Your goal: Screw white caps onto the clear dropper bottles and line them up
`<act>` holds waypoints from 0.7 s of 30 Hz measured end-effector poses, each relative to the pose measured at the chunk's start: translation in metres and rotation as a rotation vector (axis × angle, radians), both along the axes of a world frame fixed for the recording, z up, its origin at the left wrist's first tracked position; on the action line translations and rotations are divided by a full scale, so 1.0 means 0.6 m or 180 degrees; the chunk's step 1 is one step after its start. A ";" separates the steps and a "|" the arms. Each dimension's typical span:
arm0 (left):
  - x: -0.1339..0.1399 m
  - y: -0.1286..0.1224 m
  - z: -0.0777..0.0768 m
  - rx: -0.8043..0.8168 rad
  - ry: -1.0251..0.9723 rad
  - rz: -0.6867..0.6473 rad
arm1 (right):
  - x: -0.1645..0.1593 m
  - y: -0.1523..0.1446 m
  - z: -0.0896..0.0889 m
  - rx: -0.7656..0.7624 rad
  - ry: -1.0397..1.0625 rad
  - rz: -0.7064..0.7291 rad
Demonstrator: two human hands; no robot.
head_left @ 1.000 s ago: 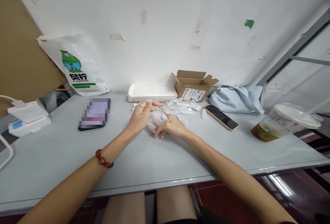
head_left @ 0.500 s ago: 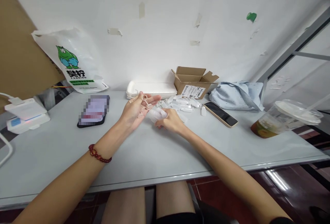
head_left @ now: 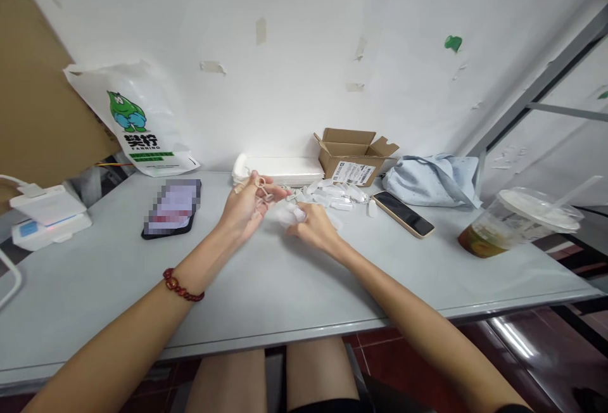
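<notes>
Two hands busy over the table [head_left: 266, 299]: the left hand [head_left: 243, 210], half cupped, holds pale loops [head_left: 260, 183] by its thumb, while the right hand [head_left: 313, 226] grips clear plastic pieces [head_left: 284, 215] beside the pile [head_left: 335, 194]. And the left has uncurled since a second ago, parting from the right!
</notes>
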State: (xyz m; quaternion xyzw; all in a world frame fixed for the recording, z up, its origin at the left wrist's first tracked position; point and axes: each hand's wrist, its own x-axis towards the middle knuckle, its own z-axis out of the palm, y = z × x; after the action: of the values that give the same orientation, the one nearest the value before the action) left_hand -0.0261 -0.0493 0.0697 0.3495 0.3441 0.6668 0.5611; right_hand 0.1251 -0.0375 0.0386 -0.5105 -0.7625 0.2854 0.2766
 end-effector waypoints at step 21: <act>0.036 0.130 -0.016 -0.0417 0.0738 0.0197 | 0.010 -0.006 -0.003 0.0771 -0.0285 0.1339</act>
State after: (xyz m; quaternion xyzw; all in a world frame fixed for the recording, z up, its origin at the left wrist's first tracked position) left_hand -0.0046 0.0286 0.0602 0.3761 0.4601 0.6150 0.5183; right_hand 0.1312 -0.0410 0.0366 -0.3157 -0.8922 0.2204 0.2362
